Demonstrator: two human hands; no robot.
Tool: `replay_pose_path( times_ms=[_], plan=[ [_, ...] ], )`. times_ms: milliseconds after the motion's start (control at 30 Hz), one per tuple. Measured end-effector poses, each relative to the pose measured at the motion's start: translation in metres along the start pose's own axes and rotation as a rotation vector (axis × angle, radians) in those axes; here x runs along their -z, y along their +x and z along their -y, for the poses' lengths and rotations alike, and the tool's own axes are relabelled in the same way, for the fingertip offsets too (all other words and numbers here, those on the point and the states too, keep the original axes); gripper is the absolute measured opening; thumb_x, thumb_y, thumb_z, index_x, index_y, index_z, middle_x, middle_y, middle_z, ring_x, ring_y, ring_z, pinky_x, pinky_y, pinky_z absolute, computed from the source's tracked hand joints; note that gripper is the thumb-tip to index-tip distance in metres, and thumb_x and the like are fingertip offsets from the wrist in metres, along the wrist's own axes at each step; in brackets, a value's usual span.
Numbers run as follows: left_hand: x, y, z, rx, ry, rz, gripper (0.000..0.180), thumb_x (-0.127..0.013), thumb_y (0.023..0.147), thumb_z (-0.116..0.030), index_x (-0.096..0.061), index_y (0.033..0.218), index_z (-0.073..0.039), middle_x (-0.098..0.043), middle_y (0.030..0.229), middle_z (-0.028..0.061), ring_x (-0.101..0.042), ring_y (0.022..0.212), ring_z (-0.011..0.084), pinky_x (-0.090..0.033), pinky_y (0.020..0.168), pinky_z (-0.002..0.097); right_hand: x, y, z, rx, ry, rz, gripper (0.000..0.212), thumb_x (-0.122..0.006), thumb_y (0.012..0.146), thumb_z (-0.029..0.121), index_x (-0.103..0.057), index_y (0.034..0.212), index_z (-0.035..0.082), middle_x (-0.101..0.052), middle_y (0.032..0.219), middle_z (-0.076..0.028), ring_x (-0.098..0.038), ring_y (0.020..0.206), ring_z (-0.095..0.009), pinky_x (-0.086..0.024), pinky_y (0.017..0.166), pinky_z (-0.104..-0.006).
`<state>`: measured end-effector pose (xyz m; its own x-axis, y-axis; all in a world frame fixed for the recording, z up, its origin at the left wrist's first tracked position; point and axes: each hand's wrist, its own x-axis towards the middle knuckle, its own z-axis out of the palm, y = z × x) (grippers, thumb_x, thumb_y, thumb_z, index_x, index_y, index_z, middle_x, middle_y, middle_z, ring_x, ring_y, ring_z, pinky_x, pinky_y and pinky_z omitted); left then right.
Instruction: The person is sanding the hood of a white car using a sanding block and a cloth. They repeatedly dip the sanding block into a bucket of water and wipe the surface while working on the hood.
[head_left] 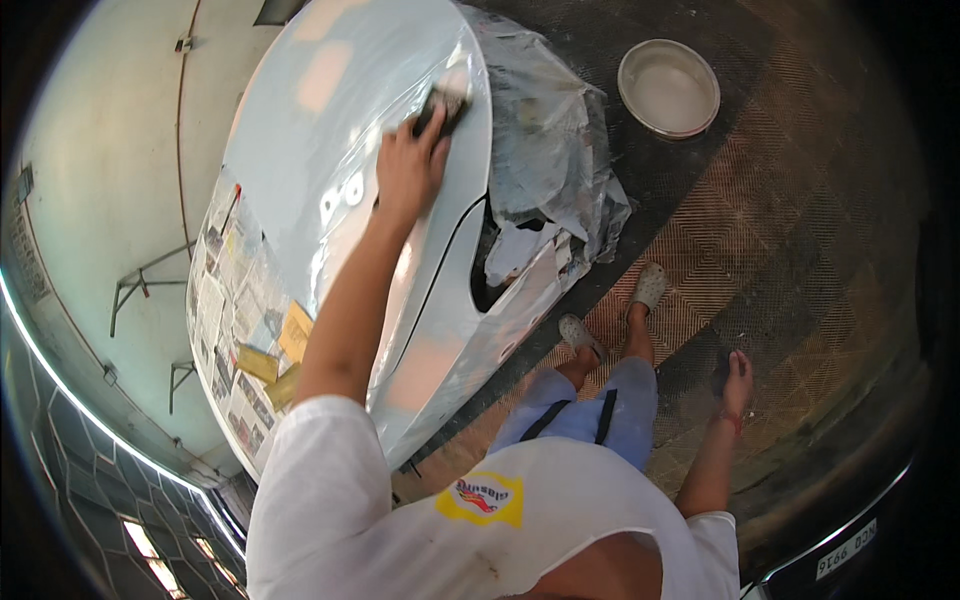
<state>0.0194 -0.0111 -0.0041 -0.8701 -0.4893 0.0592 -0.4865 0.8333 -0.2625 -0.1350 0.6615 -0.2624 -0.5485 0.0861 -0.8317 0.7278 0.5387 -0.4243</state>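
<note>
My left hand (408,175) is stretched forward over a car's wet, pale grey hood (330,130), which has pinkish patches. Its fingers are closed on a dark sanding block (442,108) pressed to the panel near its right edge; the block is slightly blurred. My right hand (738,385) hangs low at my right side, away from the car, its fingers curled. Beside its fingers is a dark patch, and whether that is a held thing I cannot make out.
Plastic sheeting (540,120) covers the car's front. Newspaper (225,300) masks the windshield area, with yellowish pads (257,363) lying on it. A round basin of whitish water (668,90) stands on the patterned floor (790,180). Another dark vehicle (860,535) is at the lower right.
</note>
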Motion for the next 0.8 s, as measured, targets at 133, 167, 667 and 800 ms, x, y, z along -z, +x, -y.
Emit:
replay_pose_path(
  times_ms=[133,167,667,800],
  plan=[
    [0.079,-0.245,0.012,0.067,-0.042,0.198,0.072,-0.082,0.092,-0.018,-0.059,0.159,-0.027,-0.059,0.154,0.0182,-0.063,0.117,0.0391,-0.051,0.101,0.049,0.006,0.006,-0.02,0.035,-0.151,-0.013,0.051,-0.074,0.105,0.039,-0.068,0.145,0.008,-0.068,0.144,-0.012,-0.064,0.131,-0.028,-0.048,0.112,-0.0418],
    [0.093,-0.297,0.021,0.091,-0.033,0.224,0.073,-0.083,0.09,-0.017,-0.059,0.159,-0.027,-0.057,0.157,0.0181,-0.062,0.12,0.0395,-0.051,0.103,0.0496,0.005,0.003,-0.024,0.04,-0.195,-0.018,0.052,-0.076,0.103,0.039,-0.068,0.144,0.007,-0.068,0.144,-0.012,-0.065,0.129,-0.028,-0.048,0.112,-0.0417],
    [0.042,-0.187,0.041,-0.022,-0.225,-0.074,0.056,-0.079,0.099,-0.03,-0.066,0.153,-0.036,-0.068,0.141,0.0116,-0.066,0.107,0.0388,-0.054,0.098,0.0473,-0.197,-0.147,0.177,0.435,0.334,0.466,0.039,-0.074,0.102,0.003,-0.073,0.14,0.005,-0.071,0.132,-0.014,-0.075,0.108,-0.021,-0.063,0.08,-0.0302],
    [0.101,-0.377,0.054,0.035,-0.252,0.101,0.071,-0.093,0.082,-0.02,-0.07,0.148,-0.033,-0.061,0.157,0.0077,-0.067,0.109,0.0323,-0.055,0.098,0.0428,-0.317,-0.329,0.209,0.793,0.159,0.747,0.02,-0.075,0.106,0.021,-0.081,0.119,0.007,-0.077,0.099,-0.001,-0.065,0.073,-0.008,-0.053,0.063,-0.0242]
  ],
)
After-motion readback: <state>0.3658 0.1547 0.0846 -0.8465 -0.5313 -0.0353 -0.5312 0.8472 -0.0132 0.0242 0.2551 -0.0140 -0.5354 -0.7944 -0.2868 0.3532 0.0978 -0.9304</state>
